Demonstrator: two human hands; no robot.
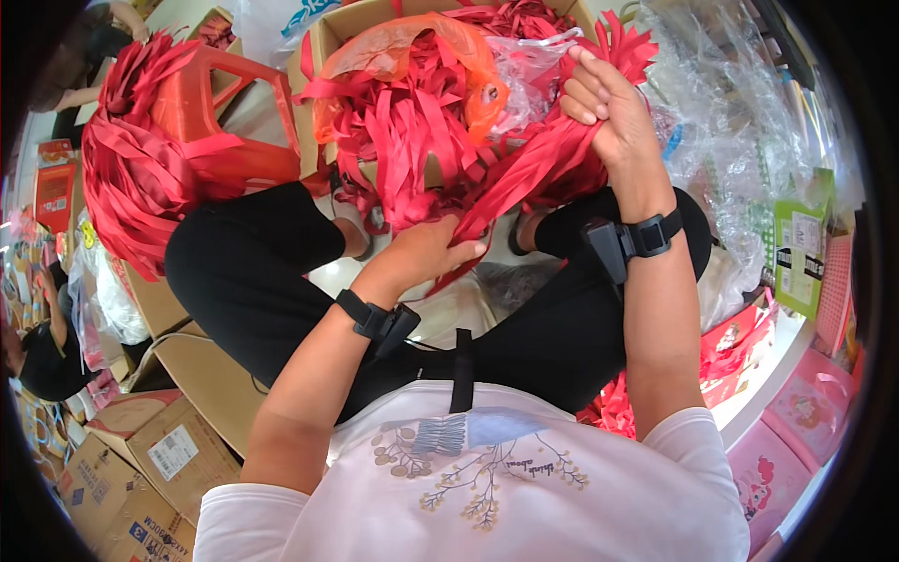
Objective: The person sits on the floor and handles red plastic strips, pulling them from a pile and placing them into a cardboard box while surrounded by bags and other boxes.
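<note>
A bundle of red ribbon strips [530, 165] stretches slantwise between my two hands. My right hand [600, 98] grips its upper end, fingers curled, with cut ends fanning out beyond the hand. Lower down, my left hand [428, 253] holds the other end between thumb and fingers, close above the floor between my knees. Just beyond, more red ribbons [414, 133] spill from an orange plastic bag [383, 53] in a cardboard box [326, 35]. A clear plastic bag [523, 77] lies beside the orange one.
On my left, a red plastic stool [186, 91] carries a thick bundle of red ribbons [140, 190]. Cardboard cartons [161, 449] stand at lower left. Clear plastic wrap [723, 112] and pink boxes [769, 478] are on the right. Other people's arms [77, 98] show at the left edge.
</note>
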